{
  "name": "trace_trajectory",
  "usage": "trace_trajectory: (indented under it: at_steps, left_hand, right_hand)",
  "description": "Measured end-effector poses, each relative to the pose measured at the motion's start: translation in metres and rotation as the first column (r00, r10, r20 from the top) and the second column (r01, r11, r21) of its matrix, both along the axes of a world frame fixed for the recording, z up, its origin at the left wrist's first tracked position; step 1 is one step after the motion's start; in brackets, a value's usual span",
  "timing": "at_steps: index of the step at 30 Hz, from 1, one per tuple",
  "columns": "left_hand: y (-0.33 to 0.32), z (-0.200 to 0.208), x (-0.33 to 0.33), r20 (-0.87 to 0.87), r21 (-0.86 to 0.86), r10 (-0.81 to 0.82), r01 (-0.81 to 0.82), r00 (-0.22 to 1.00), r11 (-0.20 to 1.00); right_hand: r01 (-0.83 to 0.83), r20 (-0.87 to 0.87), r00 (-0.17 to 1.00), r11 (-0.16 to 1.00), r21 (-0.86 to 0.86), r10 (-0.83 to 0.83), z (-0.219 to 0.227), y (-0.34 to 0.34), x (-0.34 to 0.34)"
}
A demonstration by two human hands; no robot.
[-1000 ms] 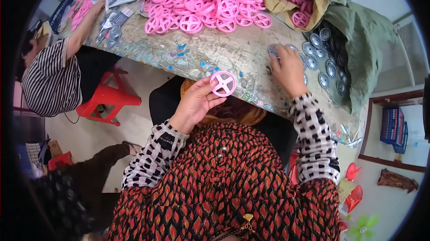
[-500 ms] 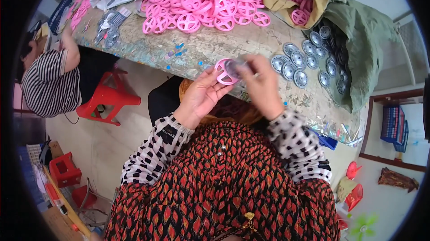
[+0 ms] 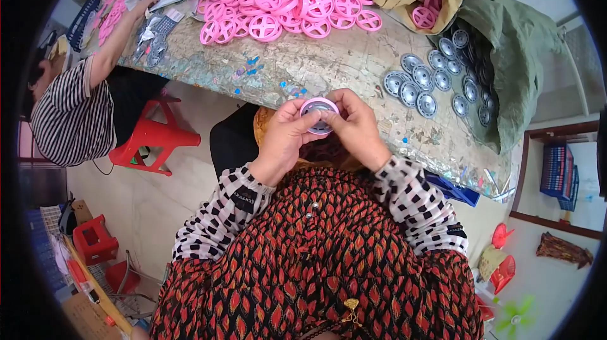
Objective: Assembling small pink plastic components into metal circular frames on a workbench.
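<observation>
Between my two hands, in front of my body, is a pink plastic wheel ring [image 3: 320, 101] with a grey hubcap-like disc [image 3: 314, 110] sitting inside its rim. My left hand [image 3: 285, 134] grips the ring from the left, its thumb on the disc. From the right, my right hand [image 3: 355, 126] holds the same ring, thumb pressed on the disc's face. A big heap of pink wheel rings [image 3: 265, 0] lies at the table's far side. Several grey discs [image 3: 417, 84] lie on the table to the right of my hands.
The worn table [image 3: 253, 81] carries blue scraps and a green sack [image 3: 515, 62] of more discs at right. A brown paper bag [image 3: 452, 5] stands behind. At left, a person in a striped top [image 3: 73, 112] sits by a red stool [image 3: 155, 138], one arm reaching over the table.
My right hand has brought the grey disc onto the pink ring, and both hands now clasp them together. The person at left has stretched an arm forward toward the grey pile.
</observation>
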State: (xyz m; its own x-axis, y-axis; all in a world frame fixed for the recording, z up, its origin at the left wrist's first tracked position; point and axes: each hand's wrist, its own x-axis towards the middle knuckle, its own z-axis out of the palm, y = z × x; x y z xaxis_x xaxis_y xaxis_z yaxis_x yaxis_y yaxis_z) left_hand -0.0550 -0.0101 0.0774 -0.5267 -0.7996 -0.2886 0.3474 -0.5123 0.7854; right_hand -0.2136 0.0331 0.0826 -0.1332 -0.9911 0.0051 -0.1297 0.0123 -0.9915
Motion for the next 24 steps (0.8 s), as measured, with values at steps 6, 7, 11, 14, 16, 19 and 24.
trace_trajectory:
  at_steps: [6,7,11,14,16,19,24]
  left_hand:
    - [-0.004,-0.005,0.013,-0.027,0.099,0.001,0.002,1.0,0.995]
    - [-0.002,-0.005,0.015,-0.068,0.114,-0.043,0.05,0.997,0.992]
    - [0.003,-0.014,0.028,-0.053,0.151,-0.14,0.146,0.989,0.978]
    - [0.012,-0.031,0.038,-0.053,0.172,-0.21,0.216,0.976,0.961]
    - [0.016,-0.038,0.038,0.155,0.13,-0.208,0.189,0.966,0.973]
    - [0.015,-0.051,0.047,0.27,0.143,-0.136,0.1,0.953,0.985]
    - [0.011,-0.049,0.056,0.298,0.24,-0.144,0.072,0.944,0.968]
  right_hand:
    - [-0.046,0.113,0.993,0.998,0.036,0.042,-0.002,0.004,0.005]
    - [-0.112,0.22,0.97,0.993,0.034,0.102,-0.001,0.009,0.003]
    - [-0.172,-0.124,0.976,0.982,0.073,0.18,0.001,0.032,0.006]
    - [-0.238,-0.342,0.91,0.971,0.029,0.234,0.0,0.039,0.009]
    - [-0.215,-0.529,0.832,0.976,-0.035,0.165,0.001,0.043,0.013]
    - [-0.233,-0.741,0.669,0.964,-0.132,0.061,0.019,0.028,0.011]
    - [-0.189,-0.818,0.55,0.929,-0.318,-0.169,0.026,-0.076,-0.032]
